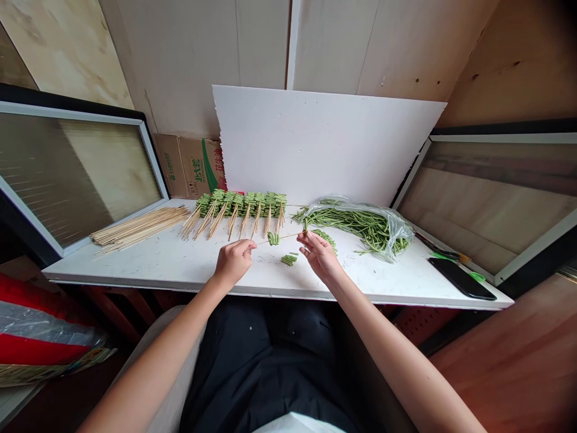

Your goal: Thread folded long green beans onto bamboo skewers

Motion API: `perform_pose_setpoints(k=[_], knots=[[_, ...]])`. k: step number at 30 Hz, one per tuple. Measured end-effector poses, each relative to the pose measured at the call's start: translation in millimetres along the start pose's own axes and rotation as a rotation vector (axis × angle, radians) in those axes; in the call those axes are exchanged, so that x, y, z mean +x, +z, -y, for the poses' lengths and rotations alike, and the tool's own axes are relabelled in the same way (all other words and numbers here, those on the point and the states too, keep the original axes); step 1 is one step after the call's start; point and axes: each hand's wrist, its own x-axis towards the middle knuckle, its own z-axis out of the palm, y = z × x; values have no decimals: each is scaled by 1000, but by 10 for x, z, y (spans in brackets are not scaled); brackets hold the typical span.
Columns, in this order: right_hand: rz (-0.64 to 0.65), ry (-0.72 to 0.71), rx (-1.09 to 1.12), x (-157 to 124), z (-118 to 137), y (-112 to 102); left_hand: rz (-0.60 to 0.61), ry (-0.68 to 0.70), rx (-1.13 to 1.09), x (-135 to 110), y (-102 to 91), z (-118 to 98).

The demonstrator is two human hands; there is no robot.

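Observation:
My left hand [234,262] is closed around one end of a thin wooden skewer [291,236], held nearly level above the white table. Several short green bean pieces [273,239] are threaded on its middle. At the skewer's other end, my right hand [318,252] pinches a short piece of green bean [306,225] against the tip. On the table below lies a small group of cut bean pieces [289,259]. Another pile of cut pieces [325,240] sits behind my right hand, partly hidden by it.
Finished bean skewers [243,207] stand stacked in a row at the back. Bare skewers [139,225] lie left. A clear plastic bag [396,228] of long green beans is at right, near a black phone [462,278] and scissors [435,246]. A white board [324,141] leans behind.

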Motion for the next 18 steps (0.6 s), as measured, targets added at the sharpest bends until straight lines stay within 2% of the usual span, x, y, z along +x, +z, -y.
perform_pose_setpoints(k=[5, 14, 18], knots=[[-29, -57, -50, 45, -51, -43, -12, 23, 45, -6, 2, 16], [-100, -214, -265, 26, -30, -28, -38, 114, 118, -3, -11, 3], [-104, -231, -287, 12, -48, -12, -58, 142, 121, 5, -24, -18]])
